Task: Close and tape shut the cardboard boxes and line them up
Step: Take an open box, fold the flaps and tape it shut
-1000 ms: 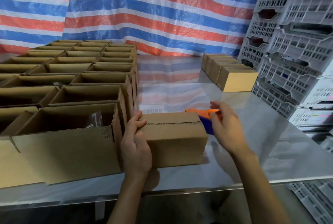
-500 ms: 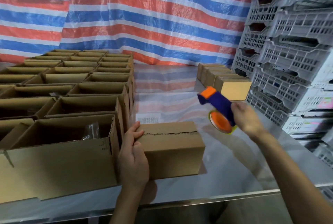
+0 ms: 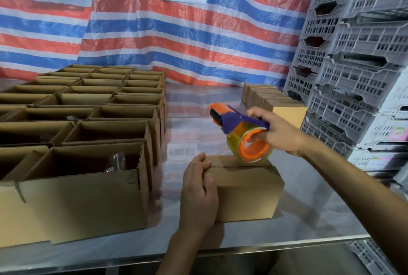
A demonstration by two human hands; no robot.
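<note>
A small closed cardboard box (image 3: 247, 193) lies near the front of the steel table, its top flaps meeting in a seam. My left hand (image 3: 198, 193) grips its left end, fingers curled over the top edge. My right hand (image 3: 278, 133) holds a purple and orange tape dispenser (image 3: 240, 133) with a clear tape roll, raised just above the box's far right top. A row of closed boxes (image 3: 278, 106) stands at the back right. Several open boxes (image 3: 88, 124) fill the table's left side.
The steel table (image 3: 309, 213) has its front edge close to me. Stacked grey plastic crates (image 3: 357, 58) rise along the right. A striped tarp (image 3: 154, 31) with a white sign hangs behind. The nearest open box (image 3: 84, 199) sits just left of my left hand.
My right hand picked the tape dispenser up from the table behind the box, lifted it, and now has brought it down close over the box's top. My left hand stayed on the box.
</note>
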